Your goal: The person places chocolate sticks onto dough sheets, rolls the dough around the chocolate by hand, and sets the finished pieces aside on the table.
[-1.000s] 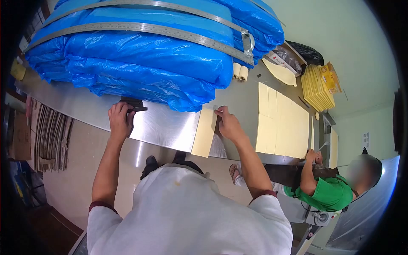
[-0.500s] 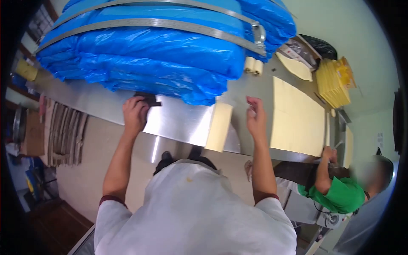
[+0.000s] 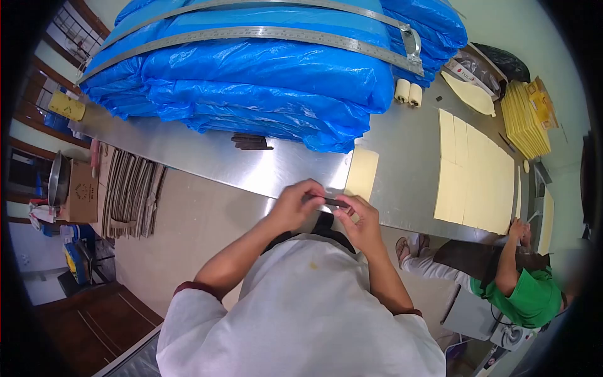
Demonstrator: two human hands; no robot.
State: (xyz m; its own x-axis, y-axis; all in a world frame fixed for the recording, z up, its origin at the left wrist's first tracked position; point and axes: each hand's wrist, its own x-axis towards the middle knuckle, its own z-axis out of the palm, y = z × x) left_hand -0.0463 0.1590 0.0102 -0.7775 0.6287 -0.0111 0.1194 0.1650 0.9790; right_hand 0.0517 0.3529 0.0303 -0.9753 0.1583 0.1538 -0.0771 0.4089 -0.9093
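Between my two hands is a thin dark brown strip (image 3: 331, 202), held level near the table's front edge. My left hand (image 3: 298, 204) pinches its left end, and my right hand (image 3: 359, 220) pinches its right end. Just behind the hands, a pale dough strip (image 3: 362, 172) lies on the metal table (image 3: 210, 157). A small stack of dark strips (image 3: 251, 141) rests farther left, at the foot of the blue plastic-covered pile (image 3: 251, 69).
Metal rulers (image 3: 264, 31) lie across the blue pile. To the right are pale dough sheets (image 3: 474, 176), two small rolls (image 3: 408, 93) and a yellow stack (image 3: 526, 119). A co-worker in green (image 3: 524, 295) stands at the right, hands at the sheets' edge. Cardboard (image 3: 132, 191) stands at left.
My left hand has moved right and toward me from the dark stack, now with a strip. My right hand has come in and closed on the strip's other end. The view has shifted.
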